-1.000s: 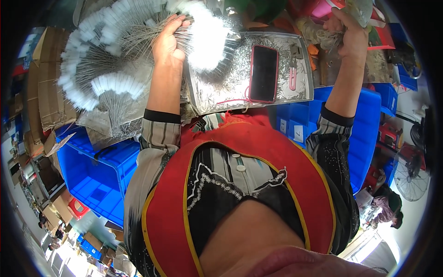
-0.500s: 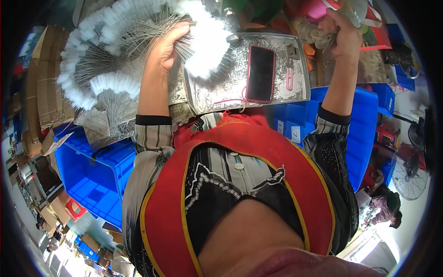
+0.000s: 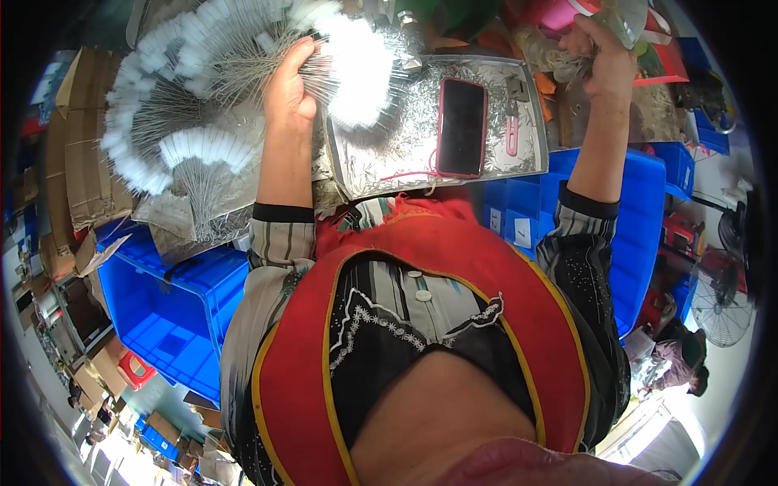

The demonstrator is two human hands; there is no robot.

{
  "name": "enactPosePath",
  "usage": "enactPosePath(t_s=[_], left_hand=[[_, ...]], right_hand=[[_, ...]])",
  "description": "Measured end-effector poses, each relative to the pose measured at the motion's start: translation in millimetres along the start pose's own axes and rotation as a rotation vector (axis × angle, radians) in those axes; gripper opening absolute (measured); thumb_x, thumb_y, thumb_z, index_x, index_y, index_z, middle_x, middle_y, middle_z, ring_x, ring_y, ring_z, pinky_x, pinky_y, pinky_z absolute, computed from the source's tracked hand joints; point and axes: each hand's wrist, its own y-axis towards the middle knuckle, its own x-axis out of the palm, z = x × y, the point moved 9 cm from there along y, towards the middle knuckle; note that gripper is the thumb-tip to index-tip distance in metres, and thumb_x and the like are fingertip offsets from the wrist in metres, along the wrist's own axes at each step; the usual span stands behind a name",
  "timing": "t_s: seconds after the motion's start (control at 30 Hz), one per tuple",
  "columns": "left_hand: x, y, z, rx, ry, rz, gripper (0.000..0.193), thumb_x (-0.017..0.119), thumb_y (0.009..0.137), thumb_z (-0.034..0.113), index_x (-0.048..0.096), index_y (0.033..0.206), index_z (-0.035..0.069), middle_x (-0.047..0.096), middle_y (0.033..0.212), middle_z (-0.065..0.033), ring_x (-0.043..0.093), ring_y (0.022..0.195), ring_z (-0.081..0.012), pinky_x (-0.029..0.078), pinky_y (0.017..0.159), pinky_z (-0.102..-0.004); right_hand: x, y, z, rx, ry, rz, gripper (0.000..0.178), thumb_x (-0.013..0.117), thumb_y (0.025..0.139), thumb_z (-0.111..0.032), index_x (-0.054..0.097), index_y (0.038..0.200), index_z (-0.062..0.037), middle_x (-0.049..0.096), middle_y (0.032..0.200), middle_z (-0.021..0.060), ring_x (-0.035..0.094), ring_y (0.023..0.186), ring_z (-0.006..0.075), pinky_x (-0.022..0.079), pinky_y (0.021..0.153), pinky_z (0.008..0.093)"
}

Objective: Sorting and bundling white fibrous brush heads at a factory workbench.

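Note:
My left hand (image 3: 290, 93) is closed around the wire stems of a bunch of thin brushes. Their white bristle heads (image 3: 361, 77) fan out to the right of it, washed out by bright light. More white-headed wire brushes (image 3: 138, 154) lie in overlapping fans to the left, with a smaller fan (image 3: 201, 154) nearer me. At the upper right, my right hand (image 3: 606, 61) has its fingers curled beside a pink object (image 3: 559, 18) and crumpled clear plastic (image 3: 624, 20). What those fingers hold, if anything, I cannot make out.
A shallow tray (image 3: 373, 174) strewn with small metallic bits bears a phone (image 3: 462, 130) in a red case and a small pink-handled tool (image 3: 512, 134). Blue bins (image 3: 162, 312) stand below the worktop on both sides. Cardboard (image 3: 93, 138) stands at the far left; a fan (image 3: 720, 296) is at right.
My left hand and forearm have shifted a little to the right, and the hand covers more of the gripped bunch's stems. My right hand stays nearly where it was.

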Motion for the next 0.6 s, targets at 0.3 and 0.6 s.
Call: enactPosePath(t_s=[0.3,0.6], left_hand=[[-1,0,3,0.055,-0.003,0.053,0.017,0.064,0.066,-0.003,0.059,0.081,-0.005,0.06,0.079,-0.0125,0.06,0.069,-0.0204,0.052,0.059,-0.0303],[8,2,0,0.003,0.05,0.017,0.02,0.062,0.071,0.003,0.056,0.089,-0.002,0.06,0.08,-0.0122,0.059,0.069,-0.0202,0.05,0.061,-0.0304]], right_hand=[[19,-12,-25,-0.17,-0.104,-0.008,0.021,0.05,0.069,-0.009,0.042,0.05,-0.0061,0.04,0.044,0.005,0.042,0.038,0.0163,0.039,0.042,0.029],[0,8,0,0.071,-0.02,-0.029,0.02,0.056,0.071,-0.005,0.046,0.054,-0.0012,0.038,0.05,0.0043,0.043,0.049,0.0173,0.041,0.055,0.0317]])
